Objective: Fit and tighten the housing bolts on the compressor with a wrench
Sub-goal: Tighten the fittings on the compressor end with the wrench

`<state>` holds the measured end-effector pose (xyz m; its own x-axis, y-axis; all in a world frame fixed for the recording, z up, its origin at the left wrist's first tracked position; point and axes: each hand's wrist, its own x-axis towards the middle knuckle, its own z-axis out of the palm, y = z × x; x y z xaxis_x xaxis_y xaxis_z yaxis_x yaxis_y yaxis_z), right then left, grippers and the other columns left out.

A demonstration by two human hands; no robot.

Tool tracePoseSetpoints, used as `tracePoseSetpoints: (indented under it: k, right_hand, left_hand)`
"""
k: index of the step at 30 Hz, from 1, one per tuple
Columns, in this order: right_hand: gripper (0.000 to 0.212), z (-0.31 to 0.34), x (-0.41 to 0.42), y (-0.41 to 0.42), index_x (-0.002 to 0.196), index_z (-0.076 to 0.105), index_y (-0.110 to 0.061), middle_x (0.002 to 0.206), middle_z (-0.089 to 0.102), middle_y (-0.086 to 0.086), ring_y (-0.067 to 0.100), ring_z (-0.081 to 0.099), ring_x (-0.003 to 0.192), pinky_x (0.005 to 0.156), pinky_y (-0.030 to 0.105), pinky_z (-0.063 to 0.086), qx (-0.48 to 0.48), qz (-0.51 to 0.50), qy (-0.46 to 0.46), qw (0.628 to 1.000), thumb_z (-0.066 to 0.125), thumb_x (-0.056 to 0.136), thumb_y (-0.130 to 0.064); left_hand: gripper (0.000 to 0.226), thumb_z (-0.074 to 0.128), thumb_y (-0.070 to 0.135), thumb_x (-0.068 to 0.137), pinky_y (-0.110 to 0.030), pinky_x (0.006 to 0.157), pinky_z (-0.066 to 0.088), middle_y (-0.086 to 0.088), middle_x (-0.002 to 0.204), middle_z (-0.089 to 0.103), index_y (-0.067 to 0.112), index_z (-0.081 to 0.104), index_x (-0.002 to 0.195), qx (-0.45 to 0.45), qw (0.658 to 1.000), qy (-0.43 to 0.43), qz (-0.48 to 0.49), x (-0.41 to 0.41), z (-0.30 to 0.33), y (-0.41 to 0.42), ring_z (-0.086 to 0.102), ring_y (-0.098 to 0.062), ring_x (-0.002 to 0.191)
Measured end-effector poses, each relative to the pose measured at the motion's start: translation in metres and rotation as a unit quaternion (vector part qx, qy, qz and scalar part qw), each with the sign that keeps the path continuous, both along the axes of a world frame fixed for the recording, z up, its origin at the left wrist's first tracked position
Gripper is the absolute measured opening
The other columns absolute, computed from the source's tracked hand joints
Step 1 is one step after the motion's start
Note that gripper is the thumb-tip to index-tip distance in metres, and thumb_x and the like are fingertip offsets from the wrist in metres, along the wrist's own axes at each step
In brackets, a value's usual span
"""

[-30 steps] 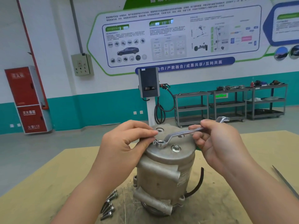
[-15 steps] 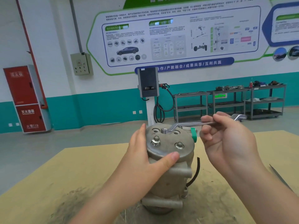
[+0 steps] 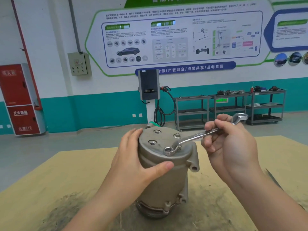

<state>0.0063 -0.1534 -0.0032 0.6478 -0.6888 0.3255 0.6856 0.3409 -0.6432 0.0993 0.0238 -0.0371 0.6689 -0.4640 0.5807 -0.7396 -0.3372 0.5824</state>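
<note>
Both bare forearms reach forward from the lower edge of the view and angle in toward each other. The left hand is curved around the side of the compressor, fingers wrapped behind its upper rim and the thumb pressed across the front wall. The right hand sits higher and to the right, palm turned inward, fingers and thumb pinching the shaft of the wrench near its far end.

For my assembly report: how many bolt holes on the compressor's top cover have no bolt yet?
2: one hole at the cover's far side, one hole nearer the left hand. Others may hide under the wrench.
</note>
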Motion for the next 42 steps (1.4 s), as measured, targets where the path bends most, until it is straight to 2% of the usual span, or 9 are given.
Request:
tracePoseSetpoints:
  k: [3,9,13,18,23,27,33,37,42]
  right_hand:
    - [0.021,-0.003,0.0,-0.007,0.086,0.046,-0.015,0.056,0.057,0.004,0.016,0.042,0.037,0.037,0.018,0.03,0.079,0.021,-0.025,0.996,0.037,0.099,-0.003]
    - [0.021,-0.003,0.002,-0.022,0.088,0.047,-0.016,0.056,0.058,0.002,0.016,0.043,0.039,0.039,0.017,0.031,0.095,-0.028,-0.029,0.995,0.037,0.099,-0.002]
    - [0.021,-0.004,0.002,-0.026,0.088,0.046,-0.016,0.055,0.058,0.002,0.016,0.043,0.038,0.038,0.017,0.031,0.088,-0.047,-0.024,0.995,0.036,0.099,-0.001]
    - [0.02,-0.003,0.003,-0.029,0.089,0.047,-0.015,0.054,0.058,0.002,0.015,0.043,0.039,0.037,0.017,0.031,0.093,-0.033,0.006,0.995,0.037,0.098,-0.001]
    - [0.02,-0.012,0.006,-0.018,0.085,0.047,-0.016,0.052,0.055,0.002,0.016,0.04,0.035,0.037,0.018,0.029,0.09,-0.037,-0.02,0.995,0.037,0.096,-0.001]
    - [0.02,-0.022,0.008,-0.004,0.08,0.046,-0.014,0.046,0.051,0.002,0.016,0.036,0.031,0.037,0.018,0.026,0.116,-0.099,-0.052,0.987,0.036,0.089,0.0]
    - [0.019,-0.022,0.006,-0.003,0.081,0.047,-0.013,0.046,0.051,0.003,0.017,0.036,0.031,0.037,0.019,0.026,0.114,-0.118,-0.045,0.985,0.036,0.089,0.0]
    - [0.022,-0.029,-0.002,-0.008,0.079,0.052,-0.015,0.05,0.056,0.004,0.018,0.036,0.032,0.038,0.021,0.026,0.107,-0.116,-0.041,0.987,0.037,0.088,-0.001]
    - [0.045,-0.051,-0.032,-0.006,0.065,0.065,-0.02,0.07,0.071,0.011,0.02,0.044,0.034,0.038,0.017,0.03,-0.04,-0.147,-0.039,0.988,0.036,0.092,0.002]
  left_hand:
    - [0.109,0.046,0.104,0.039,0.01,0.082,0.026,0.053,0.121,0.021,0.054,0.02,0.132,-0.019,1.0,-0.01,-0.012,-0.002,-0.004,-0.003,0.026,0.035,0.113]
    - [0.115,0.044,0.097,0.048,0.002,0.076,0.034,0.037,0.114,0.023,0.044,0.016,0.146,-0.006,0.999,-0.045,0.022,-0.004,-0.01,-0.008,0.031,0.025,0.102]
    - [0.113,0.045,0.094,0.049,0.007,0.079,0.031,0.035,0.112,0.023,0.043,0.017,0.146,-0.006,0.998,-0.05,0.021,-0.004,-0.012,-0.008,0.03,0.021,0.1]
    - [0.113,0.05,0.098,0.049,0.006,0.082,0.03,0.048,0.122,0.021,0.045,0.021,0.144,-0.007,0.999,-0.041,-0.017,0.005,-0.01,-0.003,0.028,0.035,0.108]
    - [0.089,0.061,0.086,0.051,-0.01,0.088,0.037,0.044,0.123,0.029,0.063,0.019,0.126,-0.005,0.998,-0.019,-0.053,0.018,-0.009,0.005,0.04,0.021,0.115]
    - [0.084,0.067,0.08,0.049,-0.012,0.086,0.04,0.043,0.119,0.035,0.066,0.025,0.12,-0.018,0.998,-0.016,-0.058,0.023,-0.009,0.01,0.044,0.019,0.114]
    - [0.1,0.063,0.088,0.042,-0.007,0.078,0.039,0.046,0.117,0.031,0.055,0.022,0.127,-0.022,0.999,-0.019,-0.02,0.015,-0.012,0.009,0.044,0.018,0.113]
    - [0.109,0.055,0.098,0.038,-0.002,0.073,0.035,0.046,0.117,0.026,0.05,0.023,0.131,-0.017,0.999,-0.027,0.022,0.005,-0.011,0.002,0.037,0.028,0.102]
    - [0.119,0.042,0.097,0.043,-0.017,0.082,0.037,0.024,0.113,0.03,0.037,0.022,0.144,0.004,0.997,-0.047,0.065,0.0,-0.01,-0.011,0.042,0.003,0.105]
